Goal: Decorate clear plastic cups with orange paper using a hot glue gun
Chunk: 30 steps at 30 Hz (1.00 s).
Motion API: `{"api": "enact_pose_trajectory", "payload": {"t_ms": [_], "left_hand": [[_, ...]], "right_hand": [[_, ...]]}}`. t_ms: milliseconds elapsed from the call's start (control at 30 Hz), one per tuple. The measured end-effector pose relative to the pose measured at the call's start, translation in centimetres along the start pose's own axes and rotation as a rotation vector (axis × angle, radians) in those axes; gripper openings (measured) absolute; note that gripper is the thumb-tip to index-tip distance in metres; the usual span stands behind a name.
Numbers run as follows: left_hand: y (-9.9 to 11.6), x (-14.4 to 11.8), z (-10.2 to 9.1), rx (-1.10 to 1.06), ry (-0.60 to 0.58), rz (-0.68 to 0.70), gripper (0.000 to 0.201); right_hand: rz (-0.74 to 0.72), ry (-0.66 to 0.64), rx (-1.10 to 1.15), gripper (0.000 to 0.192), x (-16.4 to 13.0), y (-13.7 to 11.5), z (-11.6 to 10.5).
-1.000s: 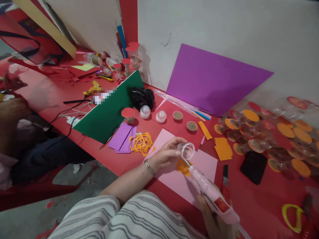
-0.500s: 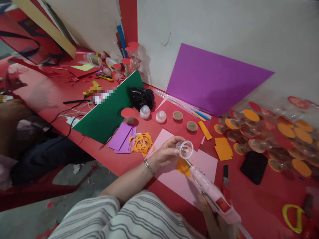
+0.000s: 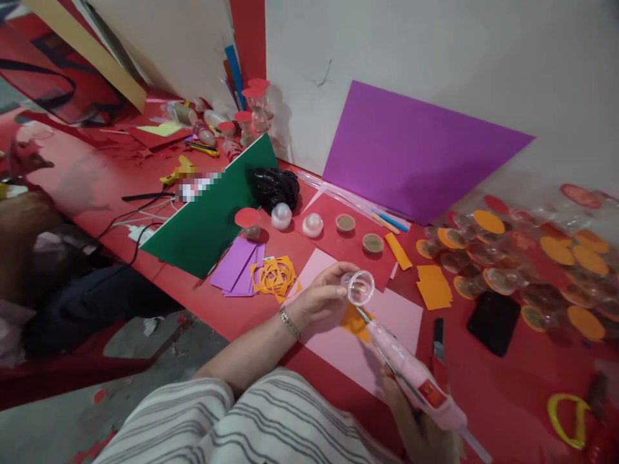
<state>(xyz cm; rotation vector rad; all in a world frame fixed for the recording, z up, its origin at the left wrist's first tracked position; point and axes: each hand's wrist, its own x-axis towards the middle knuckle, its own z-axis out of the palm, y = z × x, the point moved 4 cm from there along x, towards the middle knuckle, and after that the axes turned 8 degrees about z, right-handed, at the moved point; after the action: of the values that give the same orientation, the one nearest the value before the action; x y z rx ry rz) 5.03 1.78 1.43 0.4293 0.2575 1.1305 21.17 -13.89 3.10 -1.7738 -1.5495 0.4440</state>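
Note:
A small clear plastic cup (image 3: 361, 288) is pinched in the fingers of my left hand (image 3: 330, 293), its round rim facing up toward me. My right hand (image 3: 411, 412) is wrapped round a pink hot glue gun (image 3: 409, 370). The gun's metal nozzle points at the lower edge of the cup's rim; whether they touch I cannot tell. Under both lies an orange paper piece (image 3: 355, 322) on a pink sheet (image 3: 333, 348). Beyond my left hand stand two sand-filled cups (image 3: 373, 243) and two clear domed pieces (image 3: 313, 225).
Orange paper scraps (image 3: 275, 277) and purple cards (image 3: 236, 267) lie left, before a green board (image 3: 213, 212). Right are a knife (image 3: 438, 341), a black phone-like object (image 3: 494, 322), yellow-handled scissors (image 3: 565, 422) and many-cup hourglass shapes (image 3: 488, 258). Another person's hand (image 3: 29, 216) is far left.
Almost nothing differs. The cup and the glue gun have shifted very slightly, with the nozzle still at the rim.

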Motion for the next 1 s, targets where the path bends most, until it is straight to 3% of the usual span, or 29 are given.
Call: {"api": "enact_pose_trajectory", "payload": {"t_ms": [200,433,700,1000], "left_hand": [[0.0,0.0,0.1,0.009,-0.016,0.012,0.042],[-0.1,0.0,0.2,-0.002,-0.014,0.007,0.043],[0.0,-0.1,0.4,-0.014,-0.005,0.007,0.042],[0.0,0.0,0.2,-0.004,-0.002,0.014,0.042]], "right_hand": [[-0.001,-0.056,0.007,0.033,0.6,0.9,-0.4],[0.218,0.054,0.108,0.040,0.1,-1.2,0.2],[0.164,0.054,0.044,0.038,0.2,-1.4,0.0],[-0.135,-0.008,-0.155,0.023,1.4,-0.8,-0.9]]}}
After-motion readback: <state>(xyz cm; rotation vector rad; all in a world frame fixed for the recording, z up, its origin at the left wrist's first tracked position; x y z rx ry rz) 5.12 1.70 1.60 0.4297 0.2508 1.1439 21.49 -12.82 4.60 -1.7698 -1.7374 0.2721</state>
